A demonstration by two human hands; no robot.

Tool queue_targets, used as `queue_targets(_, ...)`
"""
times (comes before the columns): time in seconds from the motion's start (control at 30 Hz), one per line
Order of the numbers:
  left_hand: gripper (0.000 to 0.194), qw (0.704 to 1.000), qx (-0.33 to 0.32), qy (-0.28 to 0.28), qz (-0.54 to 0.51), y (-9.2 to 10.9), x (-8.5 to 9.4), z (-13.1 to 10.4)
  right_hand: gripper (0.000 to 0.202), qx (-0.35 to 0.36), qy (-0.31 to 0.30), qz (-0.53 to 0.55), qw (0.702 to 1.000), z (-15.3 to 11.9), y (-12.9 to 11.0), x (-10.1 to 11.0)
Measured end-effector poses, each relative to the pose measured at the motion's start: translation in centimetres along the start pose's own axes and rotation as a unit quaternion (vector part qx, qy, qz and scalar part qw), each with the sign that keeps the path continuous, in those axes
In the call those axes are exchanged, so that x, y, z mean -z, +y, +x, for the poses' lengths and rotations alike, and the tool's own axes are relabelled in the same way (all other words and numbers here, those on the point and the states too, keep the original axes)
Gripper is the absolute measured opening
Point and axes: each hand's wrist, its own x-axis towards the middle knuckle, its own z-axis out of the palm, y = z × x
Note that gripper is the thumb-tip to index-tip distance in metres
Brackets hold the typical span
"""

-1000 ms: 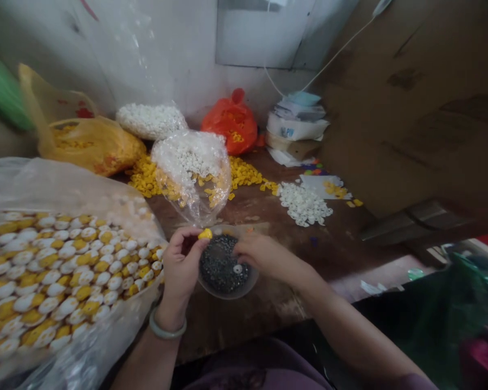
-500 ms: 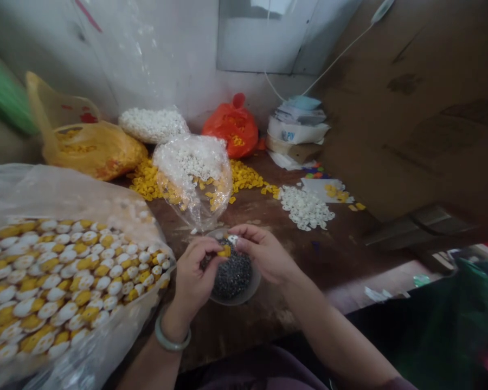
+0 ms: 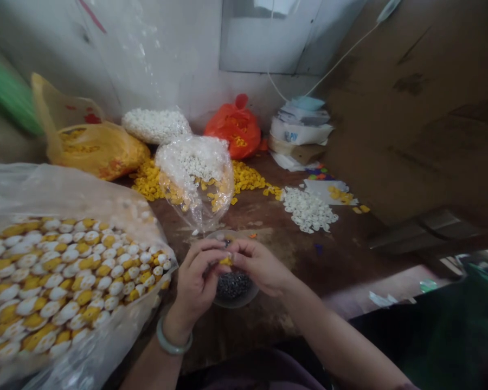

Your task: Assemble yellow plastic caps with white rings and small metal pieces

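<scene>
Above a clear round bowl of small dark pieces, my two hands meet. My left hand wears a pale bangle at the wrist and pinches a small yellow piece. The fingertips of my right hand close on the same spot, touching the yellow piece; any white piece between them is hidden by the fingers. A big clear bag of joined yellow-and-white pieces lies to the left. Loose white pieces are heaped on the brown table to the right.
Along the wall stand a yellow bag, a bag of white pieces, a red bag and stacked boxes and papers. An open clear bag lies over loose yellow pieces. Brown cardboard rises at right.
My hands have come together, with the right fingertips now at the yellow piece. The white piece that showed in my right hand is out of sight. The view has shifted slightly.
</scene>
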Motion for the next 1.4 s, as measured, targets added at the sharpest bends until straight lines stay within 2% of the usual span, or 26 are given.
queue_targets(0.07, 0.017, 0.998, 0.055, -0.012, -0.04, -0.2, -0.1, 0.0, 0.043, 0.01, -0.026, -0.049, 0.998, 0.6, -0.3, 0.7)
queue_targets(0.1, 0.015, 0.994, 0.094, 0.004, -0.062, -0.3, 0.0, 0.1, 0.04, 0.019, -0.038, -0.081, 0.996, 1.1, -0.6, 1.0)
queue_targets(0.13, 0.012, 0.986, 0.134, 0.045, -0.086, -0.6, 0.1, 0.3, 0.035, 0.033, -0.043, -0.116, 0.992, 1.7, -0.9, 1.3)
queue_targets(0.17, 0.009, 0.973, 0.169, 0.112, -0.111, -0.8, 0.3, 0.6, 0.029, 0.056, -0.04, -0.155, 0.986, 2.4, -1.4, 1.5)
queue_targets(0.23, 0.009, 0.923, 0.204, 0.279, -0.169, -1.6, 1.0, 1.3, 0.016, 0.122, -0.007, -0.248, 0.961, 4.2, -2.4, 1.4)
queue_targets(0.27, 0.012, 0.892, 0.207, 0.348, -0.199, -1.9, 1.3, 1.7, 0.011, 0.159, 0.008, -0.306, 0.939, 5.2, -2.9, 1.1)
queue_targets(0.33, 0.015, 0.847, 0.215, 0.417, -0.249, -2.5, 2.0, 2.3, 0.01, 0.197, -0.012, -0.452, 0.87, 7.3, -3.7, 0.0)
queue_targets(0.43, 0.017, 0.823, 0.244, 0.42, -0.296, -3.0, 2.4, 2.6, 0.015, 0.148, -0.122, -0.656, 0.73, 10.3, -3.9, -2.3)
queue_targets(0.47, 0.018, 0.817, 0.252, 0.416, -0.309, -3.1, 2.4, 2.5, 0.015, 0.125, -0.148, -0.693, 0.694, 11.2, -3.6, -3.0)
queue_targets(0.53, 0.022, 0.805, 0.268, 0.41, -0.333, -3.0, 2.3, 2.4, 0.016, 0.095, -0.169, -0.726, 0.659, 12.5, -2.6, -4.1)
queue_targets(0.67, 0.029, 0.786, 0.299, 0.393, -0.371, -2.5, 2.2, 2.4, 0.014, 0.072, -0.19, -0.751, 0.629, 14.0, -0.9, -5.0)
queue_targets(0.77, 0.033, 0.775, 0.314, 0.381, -0.395, -2.0, 2.2, 2.6, 0.012, 0.057, -0.209, -0.762, 0.61, 14.3, -1.2, -4.8)
queue_targets(0.87, 0.032, 0.761, 0.329, 0.375, -0.415, -1.8, 2.1, 2.5, 0.015, 0.065, -0.215, -0.761, 0.608, 14.1, -2.7, -4.2)
queue_targets(0.97, 0.03, 0.749, 0.337, 0.378, -0.428, -1.9, 2.1, 2.4, 0.021, 0.073, -0.193, -0.761, 0.614, 13.6, -3.7, -3.7)
queue_targets(1.17, 0.033, 0.742, 0.339, 0.392, -0.425, -1.9, 2.0, 2.4, 0.009, 0.022, -0.199, -0.775, 0.599, 13.6, -2.1, -4.8)
queue_targets(1.3, 0.034, 0.737, 0.35, 0.387, -0.43, -1.8, 2.0, 2.5, 0.013, 0.023, -0.221, -0.754, 0.618, 14.1, -1.4, -5.1)
queue_targets(1.4, 0.032, 0.738, 0.351, 0.381, -0.432, -1.8, 1.9, 2.4, 0.016, 0.046, -0.223, -0.721, 0.655, 14.1, -1.7, -4.5)
